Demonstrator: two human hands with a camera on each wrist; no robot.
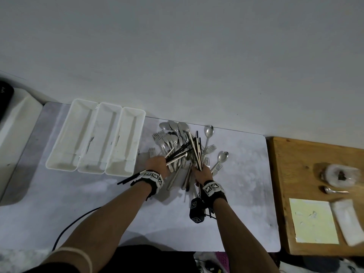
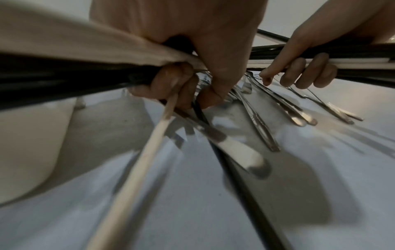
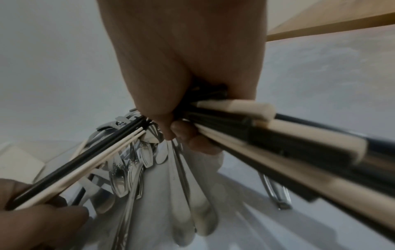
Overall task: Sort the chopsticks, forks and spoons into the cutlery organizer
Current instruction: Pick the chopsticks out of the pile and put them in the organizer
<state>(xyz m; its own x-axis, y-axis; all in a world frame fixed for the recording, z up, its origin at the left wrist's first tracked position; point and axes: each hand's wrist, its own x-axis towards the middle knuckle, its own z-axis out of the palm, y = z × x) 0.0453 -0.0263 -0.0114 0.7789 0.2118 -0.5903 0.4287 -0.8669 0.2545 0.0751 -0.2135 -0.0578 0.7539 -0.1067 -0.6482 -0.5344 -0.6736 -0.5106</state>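
A heap of steel forks and spoons [image 1: 175,140] lies on the grey mat, right of the white three-bin organizer [image 1: 94,134], whose bins hold nothing I can see. My left hand [image 1: 159,163] grips a bundle of black and pale chopsticks [image 1: 178,152] at the heap's near left. My right hand [image 1: 202,172] grips another bundle of chopsticks [image 1: 197,148] pointing away from me. In the left wrist view the fingers [image 2: 171,84] curl round the sticks [image 2: 64,71]; metal handles [image 2: 265,132] lie below. The right wrist view shows its fingers [image 3: 188,133] wrapped round the chopsticks [image 3: 288,140].
A wooden board [image 1: 315,194] at the right carries a yellow pad [image 1: 313,221], a spoon [image 1: 334,191] and a clear wrapped item [image 1: 340,174]. A white block [image 1: 17,125] stands at the left. A black cable [image 1: 74,219] runs under my left forearm.
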